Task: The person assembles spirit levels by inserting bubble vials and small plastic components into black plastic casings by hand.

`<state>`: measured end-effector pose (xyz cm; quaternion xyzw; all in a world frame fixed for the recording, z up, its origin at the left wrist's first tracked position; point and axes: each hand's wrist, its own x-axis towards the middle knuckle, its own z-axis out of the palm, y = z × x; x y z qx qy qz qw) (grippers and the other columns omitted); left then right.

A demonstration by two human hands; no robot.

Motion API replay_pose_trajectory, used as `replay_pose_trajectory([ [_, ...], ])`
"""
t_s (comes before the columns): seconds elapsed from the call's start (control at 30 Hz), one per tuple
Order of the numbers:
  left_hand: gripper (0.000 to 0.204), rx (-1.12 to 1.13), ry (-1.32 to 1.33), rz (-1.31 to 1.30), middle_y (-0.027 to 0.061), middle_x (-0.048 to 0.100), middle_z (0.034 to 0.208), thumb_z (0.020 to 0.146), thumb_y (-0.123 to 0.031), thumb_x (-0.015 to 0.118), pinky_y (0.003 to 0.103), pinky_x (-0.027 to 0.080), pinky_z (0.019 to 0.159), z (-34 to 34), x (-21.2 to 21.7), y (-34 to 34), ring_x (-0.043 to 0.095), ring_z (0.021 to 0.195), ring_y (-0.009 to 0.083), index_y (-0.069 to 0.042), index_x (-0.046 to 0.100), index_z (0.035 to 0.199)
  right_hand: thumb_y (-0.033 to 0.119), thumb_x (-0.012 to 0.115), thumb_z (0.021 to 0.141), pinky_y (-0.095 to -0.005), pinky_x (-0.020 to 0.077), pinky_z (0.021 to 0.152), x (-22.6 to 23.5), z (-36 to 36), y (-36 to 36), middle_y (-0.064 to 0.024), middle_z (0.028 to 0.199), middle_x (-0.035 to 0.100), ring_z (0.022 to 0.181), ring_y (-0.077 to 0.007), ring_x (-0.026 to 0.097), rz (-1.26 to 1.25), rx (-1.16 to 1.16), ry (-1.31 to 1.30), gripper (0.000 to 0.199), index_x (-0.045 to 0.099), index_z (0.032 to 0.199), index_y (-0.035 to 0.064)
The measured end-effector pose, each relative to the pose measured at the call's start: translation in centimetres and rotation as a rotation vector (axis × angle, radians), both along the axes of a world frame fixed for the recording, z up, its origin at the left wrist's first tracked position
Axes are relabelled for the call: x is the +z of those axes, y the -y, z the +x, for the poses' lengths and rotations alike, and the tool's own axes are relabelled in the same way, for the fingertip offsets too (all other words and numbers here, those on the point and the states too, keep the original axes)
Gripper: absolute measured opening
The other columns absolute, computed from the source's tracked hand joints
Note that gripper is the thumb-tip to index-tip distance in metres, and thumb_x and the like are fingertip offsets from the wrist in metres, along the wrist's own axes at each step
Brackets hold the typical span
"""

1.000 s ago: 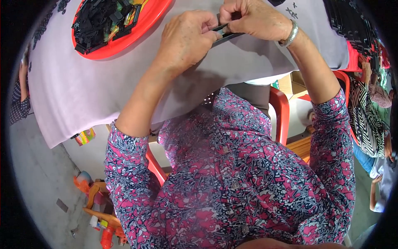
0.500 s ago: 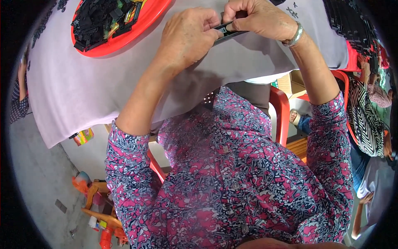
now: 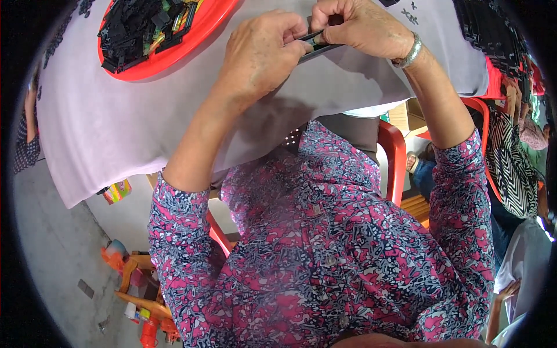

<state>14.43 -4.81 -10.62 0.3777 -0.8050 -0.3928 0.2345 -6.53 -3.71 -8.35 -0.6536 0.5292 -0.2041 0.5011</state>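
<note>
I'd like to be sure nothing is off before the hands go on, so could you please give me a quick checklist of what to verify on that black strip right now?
1. Left hand on the black strip: ok, the grip closes on its left end.
2. Right hand on the strip: ok, fingers pinch it from above.
3. Strip over the table: ok, held above the grey cloth, near the edge.
4. How the small piece at the fingertips seats on the strip: cannot tell, fingers hide it.
5. Supply within view: ok, the red tray at upper left holds a pile of black parts.
6. Bracelet away from the strip: ok, it sits on the right wrist.
</note>
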Motion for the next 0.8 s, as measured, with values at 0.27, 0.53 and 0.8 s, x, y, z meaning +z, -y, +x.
replay_pose_trajectory([
  [0.27,0.014,0.033,0.02,-0.017,0.0033,0.06,0.067,0.08,-0.015,0.066,0.029,0.044,0.058,-0.1,-0.1,0.0,0.054,0.062,0.0104,-0.002,0.066,0.086,-0.002,0.066,0.076,-0.0248,0.0441,0.062,-0.1,0.1,0.0,0.0,0.072,0.061,0.068,-0.0081,0.055,-0.073,0.012,-0.001,0.003,0.065,0.077,0.0009],
  [0.53,0.018,0.112,0.043,0.112,0.0133,0.066,0.069,0.07,-0.019,0.064,0.041,0.05,0.064,-0.9,0.9,0.2,0.064,0.064,0.0314,-0.005,0.07,0.079,0.001,0.067,0.075,-0.0268,0.045,0.061,-0.8,0.0,0.2,-0.0023,0.07,0.061,0.066,-0.01,0.056,-0.108,-0.008,-0.04,0.002,0.065,0.074,0.0],
  [0.8,0.016,0.115,0.107,0.184,-0.0007,0.061,0.066,0.078,-0.016,0.068,0.026,0.044,0.057,-0.9,1.1,0.0,0.053,0.061,0.0059,-0.002,0.069,0.085,0.003,0.066,0.073,-0.0281,0.0432,0.055,-1.0,0.5,0.3,-0.0011,0.061,0.057,0.059,-0.0095,0.052,-0.091,-0.036,-0.053,0.004,0.064,0.07,0.0017],
])
